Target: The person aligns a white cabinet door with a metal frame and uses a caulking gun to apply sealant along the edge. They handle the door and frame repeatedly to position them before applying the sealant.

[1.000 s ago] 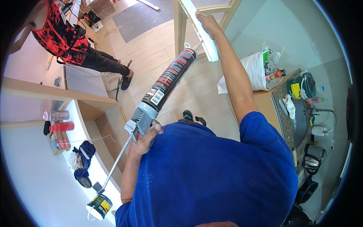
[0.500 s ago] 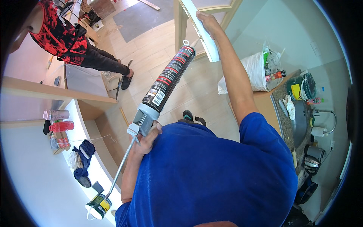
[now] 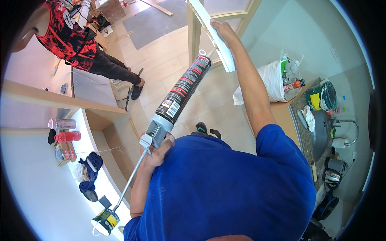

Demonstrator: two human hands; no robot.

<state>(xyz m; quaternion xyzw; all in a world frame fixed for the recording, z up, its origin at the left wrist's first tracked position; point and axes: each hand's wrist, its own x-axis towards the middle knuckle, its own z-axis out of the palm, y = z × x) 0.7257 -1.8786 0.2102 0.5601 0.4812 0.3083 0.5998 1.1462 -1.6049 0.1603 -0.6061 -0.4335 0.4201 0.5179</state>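
My left hand (image 3: 160, 152) is wrapped round the handle of a grey caulking gun (image 3: 155, 131). A black, red and white sealant cartridge (image 3: 185, 88) lies in the gun, pointing up and away from me, and its long metal rod slants back to the lower left. Held out at the upper middle by my right hand (image 3: 223, 32) is a long white strip of board (image 3: 213, 35). Its left edge looks rough, with a yellowish line along it. The cartridge's pale nozzle (image 3: 212, 51) meets that edge near the strip's lower end; whether it touches I cannot tell.
A person (image 3: 80, 44) stands at the upper left. White shelf (image 3: 86, 132) on the left bears bottles, cloth and a small tub (image 3: 105, 221). At the right are a stuffed white sack (image 3: 263, 82), a green bucket (image 3: 321, 96), and a counter with a sink (image 3: 320, 138). A cream frame (image 3: 194, 40) stands beyond the strip.
The whole view has shifted slightly, so most things sit a little lower. Both hands keep their hold, and the nozzle stays by the strip's edge.
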